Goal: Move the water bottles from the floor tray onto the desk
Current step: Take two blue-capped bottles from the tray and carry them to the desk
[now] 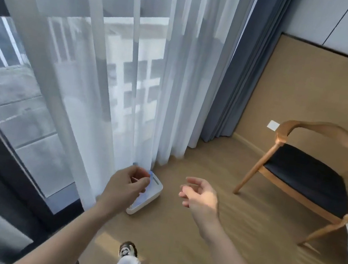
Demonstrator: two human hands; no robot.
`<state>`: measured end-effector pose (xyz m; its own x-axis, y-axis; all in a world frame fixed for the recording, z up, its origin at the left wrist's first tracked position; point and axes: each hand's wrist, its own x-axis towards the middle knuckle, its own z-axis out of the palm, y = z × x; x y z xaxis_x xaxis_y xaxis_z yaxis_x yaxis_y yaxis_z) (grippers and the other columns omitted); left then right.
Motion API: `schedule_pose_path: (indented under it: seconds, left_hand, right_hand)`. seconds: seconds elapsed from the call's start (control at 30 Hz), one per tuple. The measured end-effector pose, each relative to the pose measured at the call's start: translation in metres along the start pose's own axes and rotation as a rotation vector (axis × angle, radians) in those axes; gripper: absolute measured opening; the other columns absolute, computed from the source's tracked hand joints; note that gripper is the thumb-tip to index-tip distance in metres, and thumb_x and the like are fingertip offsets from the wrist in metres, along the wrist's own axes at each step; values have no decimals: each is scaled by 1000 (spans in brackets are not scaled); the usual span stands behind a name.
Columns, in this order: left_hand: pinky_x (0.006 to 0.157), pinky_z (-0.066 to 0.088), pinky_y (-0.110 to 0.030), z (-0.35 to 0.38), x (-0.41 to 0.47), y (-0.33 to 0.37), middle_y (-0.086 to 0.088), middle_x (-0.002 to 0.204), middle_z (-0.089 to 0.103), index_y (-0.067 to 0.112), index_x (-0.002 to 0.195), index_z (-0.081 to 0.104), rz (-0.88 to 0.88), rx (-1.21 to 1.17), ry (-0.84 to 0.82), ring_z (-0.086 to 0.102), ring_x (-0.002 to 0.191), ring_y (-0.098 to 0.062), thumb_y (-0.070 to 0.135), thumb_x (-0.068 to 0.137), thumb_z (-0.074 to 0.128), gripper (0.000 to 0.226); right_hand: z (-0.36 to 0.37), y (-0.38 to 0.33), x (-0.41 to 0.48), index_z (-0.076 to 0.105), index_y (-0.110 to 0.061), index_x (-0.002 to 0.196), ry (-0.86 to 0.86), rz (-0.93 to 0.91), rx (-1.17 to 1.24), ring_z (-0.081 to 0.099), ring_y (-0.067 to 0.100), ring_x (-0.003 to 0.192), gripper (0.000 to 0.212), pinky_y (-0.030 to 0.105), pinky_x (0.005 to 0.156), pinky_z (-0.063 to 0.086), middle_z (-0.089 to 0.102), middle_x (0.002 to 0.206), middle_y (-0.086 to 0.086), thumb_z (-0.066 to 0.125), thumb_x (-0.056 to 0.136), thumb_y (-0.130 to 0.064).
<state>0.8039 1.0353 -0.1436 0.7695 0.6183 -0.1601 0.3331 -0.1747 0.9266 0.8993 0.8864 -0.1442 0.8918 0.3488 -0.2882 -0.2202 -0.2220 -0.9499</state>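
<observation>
Left hand [129, 184], lower centre of frame: fingers half curled, overlapping the floor tray [158, 186]; we cannot tell whether it grips anything. Right hand [199, 196] beside it, fingers loosely spread, empty. Water bottles [139, 200], blue-labelled, lie in the tray at the curtain [109, 75] hem. Step in hand, we judge: the reach. Bend low, wrap one bottle's body firmly, lift clear of the rim.

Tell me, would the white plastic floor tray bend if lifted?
Probably not: the white plastic tray has thick rounded walls and looks stiff. It likely slides easily on the smooth wooden floor. The clear bottles inside may make it heavy.
</observation>
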Motion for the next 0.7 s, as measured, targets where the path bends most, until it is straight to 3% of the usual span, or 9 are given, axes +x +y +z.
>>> schedule_pose_path:
  seconds: [0.23, 0.4, 0.7]
  left_hand:
    - [75, 54, -38, 36, 203, 28, -4, 79, 70, 21, 80, 67, 9, -26, -27, 65, 68, -19, 13, 83, 59, 11]
    - [75, 52, -34, 43, 301, 32, 3, 77, 69, 25, 77, 64, -90, 24, -29, 65, 73, -17, 14, 82, 57, 14]
    - [59, 40, -20, 69, 390, -103, 10, 74, 65, 22, 79, 63, -527, 223, 56, 59, 71, -11, 18, 83, 57, 8]
  right_hand:
    - [16, -43, 186, 57, -24, 82, 3, 22, -124, 62, 14, 67, 22, 32, 68, 50, 64, 76, 0, 55, 83, -2]
    - [36, -60, 293, 58, -24, 82, -61, 89, -181, 62, 14, 69, 20, 34, 71, 51, 66, 78, 2, 55, 83, -4]
    - [99, 52, 471, 60, -22, 85, -373, 303, -379, 63, 17, 71, 18, 39, 74, 53, 67, 81, 6, 56, 82, -5]
